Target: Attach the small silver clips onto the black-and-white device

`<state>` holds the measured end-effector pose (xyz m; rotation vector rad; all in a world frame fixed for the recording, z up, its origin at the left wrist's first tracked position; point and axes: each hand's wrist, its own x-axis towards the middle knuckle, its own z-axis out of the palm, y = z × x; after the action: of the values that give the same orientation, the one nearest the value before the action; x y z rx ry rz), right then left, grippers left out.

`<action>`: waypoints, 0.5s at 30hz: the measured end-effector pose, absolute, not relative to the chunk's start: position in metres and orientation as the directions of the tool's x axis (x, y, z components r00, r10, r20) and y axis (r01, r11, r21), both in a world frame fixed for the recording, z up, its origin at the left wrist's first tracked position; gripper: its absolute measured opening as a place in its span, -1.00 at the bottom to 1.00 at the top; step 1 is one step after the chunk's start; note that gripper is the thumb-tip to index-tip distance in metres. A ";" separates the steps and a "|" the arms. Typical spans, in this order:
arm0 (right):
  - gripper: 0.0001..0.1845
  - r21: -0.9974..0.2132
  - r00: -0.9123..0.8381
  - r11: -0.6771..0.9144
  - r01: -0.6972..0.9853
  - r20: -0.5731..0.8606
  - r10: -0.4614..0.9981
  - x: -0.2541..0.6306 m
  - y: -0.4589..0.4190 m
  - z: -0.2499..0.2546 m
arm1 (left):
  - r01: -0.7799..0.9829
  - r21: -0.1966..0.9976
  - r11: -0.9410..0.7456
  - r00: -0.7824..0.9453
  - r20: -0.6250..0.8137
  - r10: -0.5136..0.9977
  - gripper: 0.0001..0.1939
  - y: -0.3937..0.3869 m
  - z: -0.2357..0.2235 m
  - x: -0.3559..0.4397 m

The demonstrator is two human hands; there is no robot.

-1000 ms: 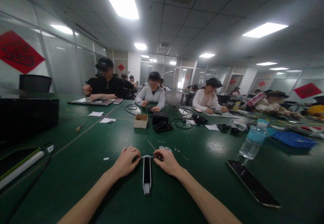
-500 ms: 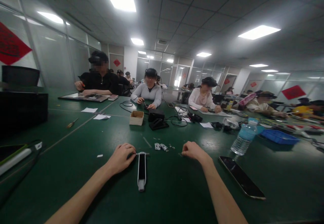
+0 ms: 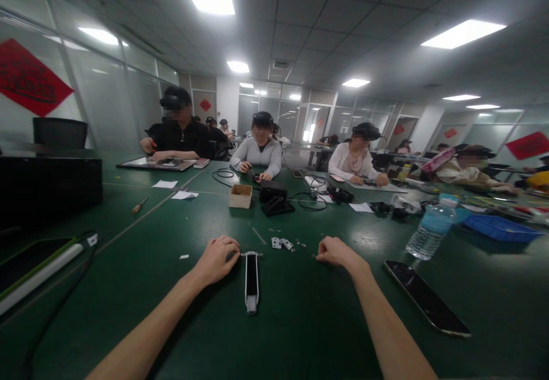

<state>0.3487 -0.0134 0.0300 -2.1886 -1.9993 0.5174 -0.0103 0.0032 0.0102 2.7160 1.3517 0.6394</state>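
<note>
My left hand [image 3: 221, 258] rests on the green table with its fingers closed at the left end of a thin rod [image 3: 258, 254]. The rod lies crosswise at the far end of a slim, white-framed device [image 3: 251, 282] with a long black face. My right hand [image 3: 338, 252] is curled, thumb and finger pinched low at the tabletop beside tiny ring-like bits [image 3: 303, 245]. Whatever sits in that pinch is hidden or too small to name. Between the hands and a little farther off are small white pieces with dark holes [image 3: 281, 243] and a clear narrow strip [image 3: 258, 235].
A phone [image 3: 425, 297] and a water bottle [image 3: 432, 228] stand to the right, near a blue tray [image 3: 500, 228]. Ahead are a small cardboard box [image 3: 241, 196] and a black stand [image 3: 275, 200]. A screwdriver [image 3: 139, 205] lies left. Several people sit across the table.
The whole view has shifted slightly, so things appear farther right. My hands keep nearly the same pose and place on the table.
</note>
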 end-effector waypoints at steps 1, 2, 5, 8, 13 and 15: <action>-0.96 -0.324 0.061 -0.113 0.939 -0.166 0.984 0.349 -0.013 0.030 | 0.754 0.217 -0.619 0.533 0.347 0.772 -0.76 0.003 0.010 -0.010; -0.96 -0.325 0.061 -0.115 0.939 -0.173 0.983 0.349 -0.012 0.029 | 0.753 0.220 -0.620 0.533 0.349 0.771 -0.76 0.003 0.010 -0.010; -0.94 -0.333 0.064 -0.127 0.934 -0.194 0.979 0.348 -0.011 0.029 | 0.751 0.227 -0.620 0.531 0.349 0.772 -0.77 0.002 0.011 -0.010; -0.94 -0.342 0.065 -0.133 0.930 -0.202 0.977 0.345 -0.012 0.030 | 0.747 0.232 -0.623 0.537 0.343 0.771 -0.77 0.001 0.013 -0.010; -0.96 -0.341 0.047 -0.097 0.935 -0.153 0.987 0.342 -0.011 0.031 | 0.744 0.232 -0.626 0.535 0.355 0.767 -0.79 0.001 0.012 -0.009; -0.96 -0.339 0.029 -0.061 0.939 -0.098 0.995 0.341 -0.009 0.031 | 0.742 0.230 -0.630 0.533 0.368 0.762 -0.80 0.001 0.011 -0.010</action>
<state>0.3410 -0.0089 0.0305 -2.1155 -2.0192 0.4609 -0.0098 0.0014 0.0108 2.7106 1.3298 0.6853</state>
